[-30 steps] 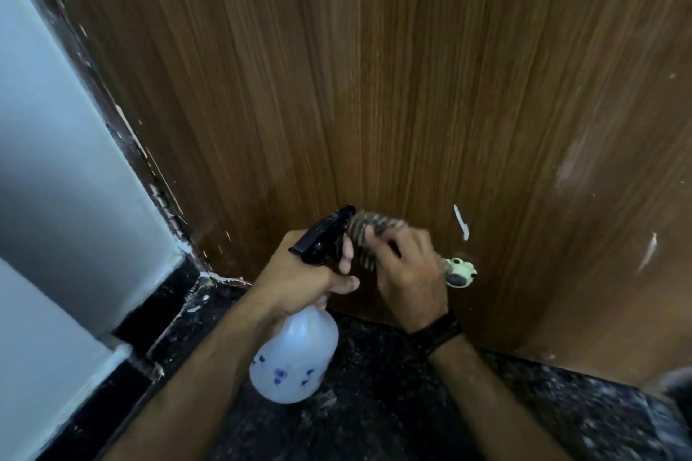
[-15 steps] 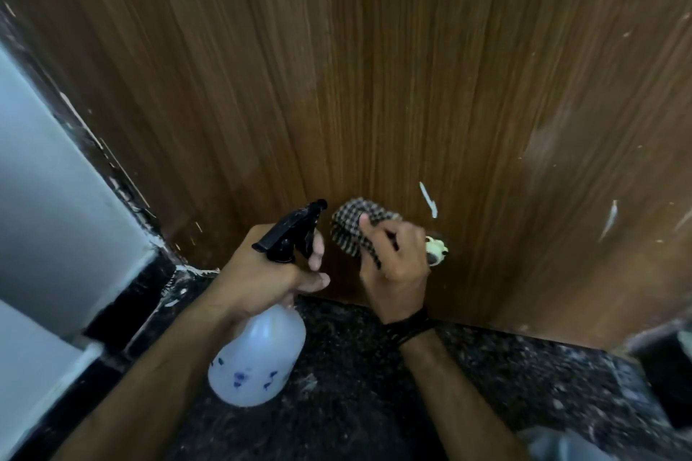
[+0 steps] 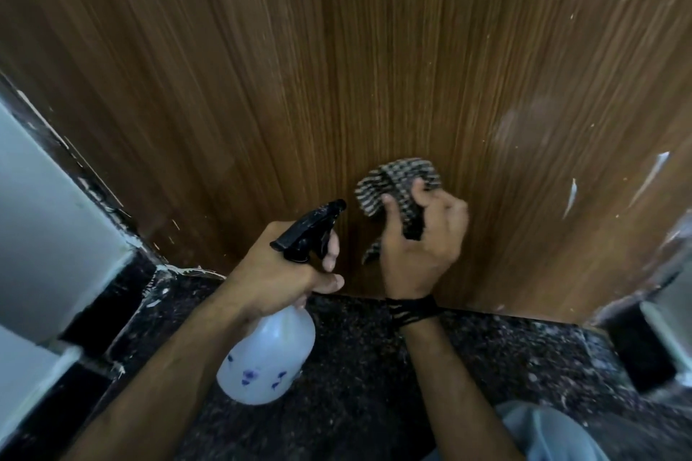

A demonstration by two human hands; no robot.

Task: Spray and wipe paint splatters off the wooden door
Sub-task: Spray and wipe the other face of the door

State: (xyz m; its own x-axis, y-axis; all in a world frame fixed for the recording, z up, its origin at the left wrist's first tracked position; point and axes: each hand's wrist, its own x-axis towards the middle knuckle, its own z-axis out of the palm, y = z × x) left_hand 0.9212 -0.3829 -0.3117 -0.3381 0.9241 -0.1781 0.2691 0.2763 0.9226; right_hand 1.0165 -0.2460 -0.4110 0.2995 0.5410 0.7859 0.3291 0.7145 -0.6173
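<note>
Cloth (image 3: 398, 185), pinched in the right hand (image 3: 419, 247), has been swept rightward along the wooden door (image 3: 337, 67) near its bottom edge; the streak formerly beside it is gone. Right-edge splatters (image 3: 571, 195) remain. The spray bottle (image 3: 267, 352) is gripped by the left hand (image 3: 277, 273).

I could not see the spray bottle's (image 3: 266, 359) neck; my left hand (image 3: 275, 273) wrapped it, and its fingers hid the trigger below the black nozzle. Right of the bottle, part of the checked cloth (image 3: 398, 183) sat bunched inside my right hand's (image 3: 419, 236) grip, so its full size was unclear. That hand was smeared by motion blur. The wooden door (image 3: 337, 67) ran off the top edge. Below the cloth, pale fabric (image 3: 543, 434) was cut by the bottom edge.
</note>
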